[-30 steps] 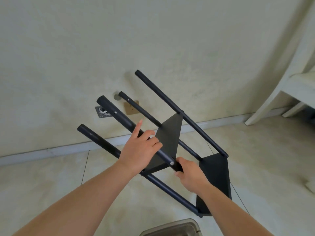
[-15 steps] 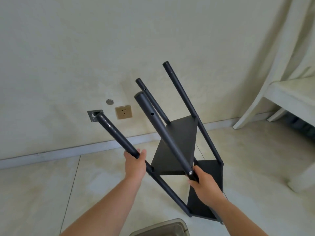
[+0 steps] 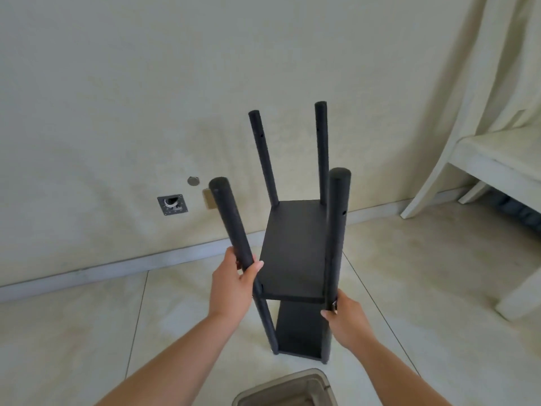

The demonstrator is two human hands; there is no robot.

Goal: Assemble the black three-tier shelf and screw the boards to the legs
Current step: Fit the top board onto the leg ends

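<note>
The black shelf stands nearly upright on the tiled floor, close in front of me. Its middle board [image 3: 292, 247] and bottom board [image 3: 298, 329] sit between the black legs; the leg tops are bare, with small holes in them. My left hand [image 3: 231, 288] grips the near left leg [image 3: 231, 227] just above the middle board. My right hand [image 3: 345, 320] grips the near right leg [image 3: 336, 238] at the middle board's front corner. The two far legs [image 3: 263, 159] rise behind the board.
A pale wall with a socket [image 3: 207, 199] and a metal plate [image 3: 172, 204] stands behind the shelf. White furniture [image 3: 483, 165] fills the right side. A grey bin rim [image 3: 287, 389] sits at the bottom edge, near my arms.
The shelf has swung from a steep lean to the left up to nearly vertical. My left hand has shifted from one leg to the near left leg; the right kept its grip.
</note>
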